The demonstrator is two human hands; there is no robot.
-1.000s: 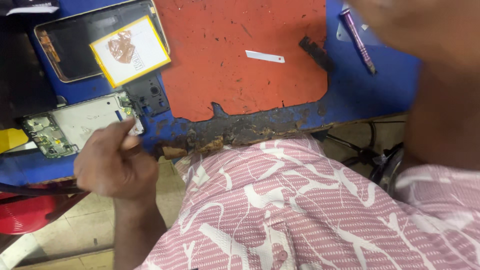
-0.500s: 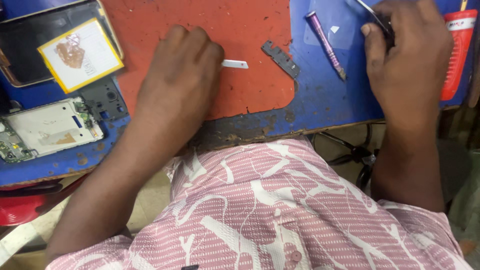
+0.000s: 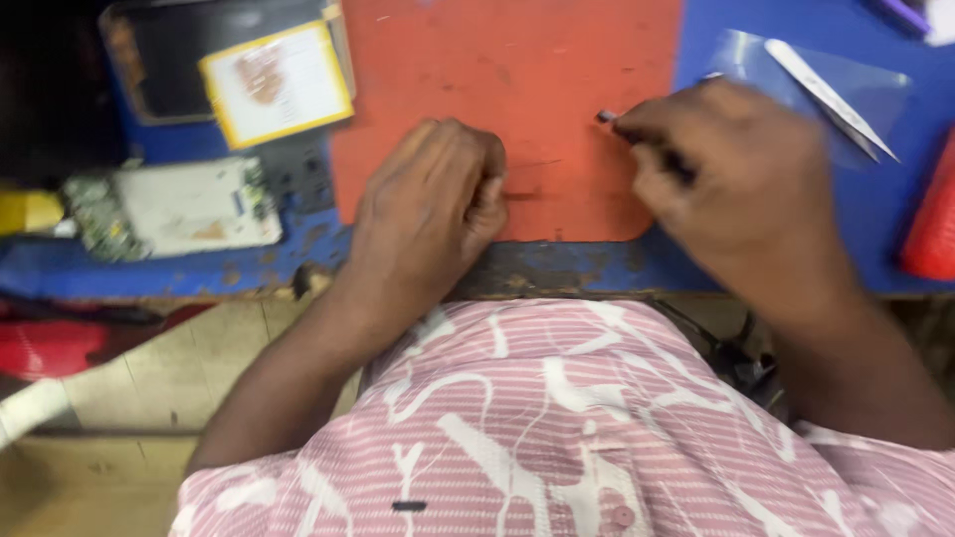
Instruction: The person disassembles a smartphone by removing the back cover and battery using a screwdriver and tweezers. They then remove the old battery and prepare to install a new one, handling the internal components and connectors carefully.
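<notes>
Small tool: a thin dark piece (image 3: 609, 118) pinched at the right hand (image 3: 741, 189) fingers, tip over the orange mat (image 3: 517, 60).
Left hand (image 3: 428, 204): curled into a loose fist on the mat; whether it holds anything, I cannot tell.
Progress: opened phone body (image 3: 189, 207) lies apart on the blue worktop (image 3: 796, 40); reassembly looks undone.
Containers: none seen; tweezers (image 3: 831, 97) loose.

Orange-red mat (image 3: 517, 60); blue bench (image 3: 756, 249); pink-white patterned shirt (image 3: 557, 428).
</notes>
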